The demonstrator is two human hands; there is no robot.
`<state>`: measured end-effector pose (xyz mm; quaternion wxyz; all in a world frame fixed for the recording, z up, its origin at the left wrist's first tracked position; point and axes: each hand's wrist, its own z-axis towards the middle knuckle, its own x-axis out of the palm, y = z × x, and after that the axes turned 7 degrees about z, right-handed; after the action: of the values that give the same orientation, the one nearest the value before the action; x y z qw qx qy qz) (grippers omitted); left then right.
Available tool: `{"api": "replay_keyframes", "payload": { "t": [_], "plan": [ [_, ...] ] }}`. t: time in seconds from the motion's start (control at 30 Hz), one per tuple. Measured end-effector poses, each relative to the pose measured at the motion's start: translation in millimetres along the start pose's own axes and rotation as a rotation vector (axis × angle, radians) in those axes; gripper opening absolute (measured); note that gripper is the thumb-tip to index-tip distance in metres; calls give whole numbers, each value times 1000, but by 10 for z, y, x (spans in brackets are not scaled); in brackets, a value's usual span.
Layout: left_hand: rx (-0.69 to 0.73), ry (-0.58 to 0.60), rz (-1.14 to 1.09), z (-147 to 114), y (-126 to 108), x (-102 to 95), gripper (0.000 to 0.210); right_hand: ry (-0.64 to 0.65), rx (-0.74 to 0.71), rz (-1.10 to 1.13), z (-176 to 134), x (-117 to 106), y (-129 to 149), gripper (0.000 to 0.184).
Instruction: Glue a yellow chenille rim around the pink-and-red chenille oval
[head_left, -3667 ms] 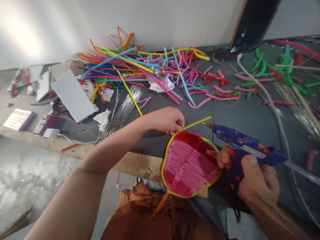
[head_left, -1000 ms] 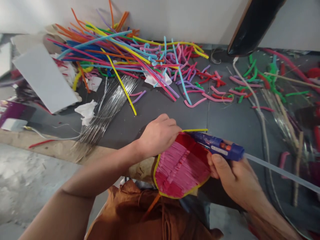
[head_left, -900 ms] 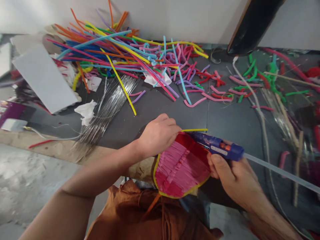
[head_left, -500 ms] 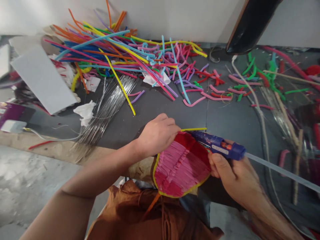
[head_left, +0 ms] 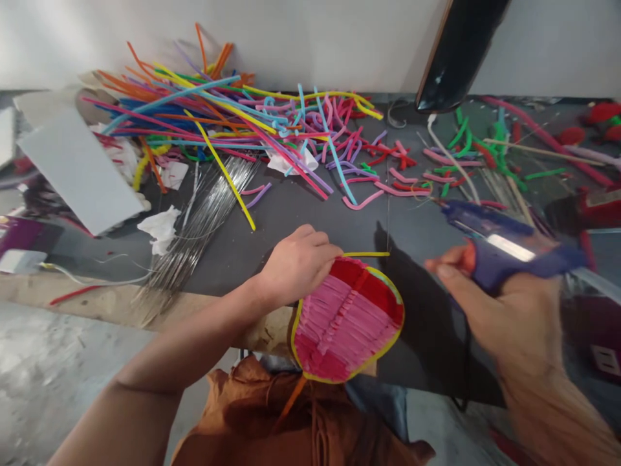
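Observation:
My left hand (head_left: 301, 264) is closed on the upper left edge of a rounded petal-shaped piece (head_left: 345, 317) made of pink and red pipe cleaners. A yellow pipe cleaner trims its rim, and a free end of the yellow pipe cleaner (head_left: 366, 254) sticks out to the right past my fingers. Along the red upper right rim runs a pale, shiny line that looks like glue. In my right hand (head_left: 504, 310) is a blue hot glue gun (head_left: 499, 243), raised to the right of the piece and apart from it. Its nozzle points up and left; a clear glue stick projects from its back.
A heap of coloured pipe cleaners (head_left: 204, 110) lies along the wall. Thin metal wires (head_left: 204, 220), a white box (head_left: 80, 171) and crumpled tissue (head_left: 161, 228) are at left. A white cable (head_left: 449, 152) and short cut pieces lie at right. A dark post-like object (head_left: 460, 55) stands behind.
My right hand has drawn the glue gun away from the petal piece, to the right. My left hand keeps its hold on the edge. The view has shifted slightly.

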<state>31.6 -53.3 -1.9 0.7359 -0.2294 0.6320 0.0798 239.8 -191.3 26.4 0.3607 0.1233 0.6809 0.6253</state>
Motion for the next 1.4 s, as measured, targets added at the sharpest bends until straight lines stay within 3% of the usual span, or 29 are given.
{"api": "replay_keyframes", "payload": {
  "t": [0.07,0.13,0.2,0.27,0.63,0.97,1.4],
  "plan": [
    [-7,-7,4,-1,6,2,28,89,-17,105,131,85,-19,25],
    [-6,-8,6,-2,14,7,28,174,8,171,215,176,-83,52],
    [0,-4,5,-2,21,10,28,235,12,144,247,249,-172,70],
    [6,-2,3,-2,24,8,28,261,-34,30,243,291,-251,75],
    [-2,-25,-23,-28,12,23,27,273,-230,-410,146,323,-243,67],
    [4,2,-25,-26,6,-4,28,253,-278,-369,-14,293,-280,62],
    [-9,-39,-6,10,-95,-56,26,367,-278,-321,-55,274,-323,64]
  ]
}}
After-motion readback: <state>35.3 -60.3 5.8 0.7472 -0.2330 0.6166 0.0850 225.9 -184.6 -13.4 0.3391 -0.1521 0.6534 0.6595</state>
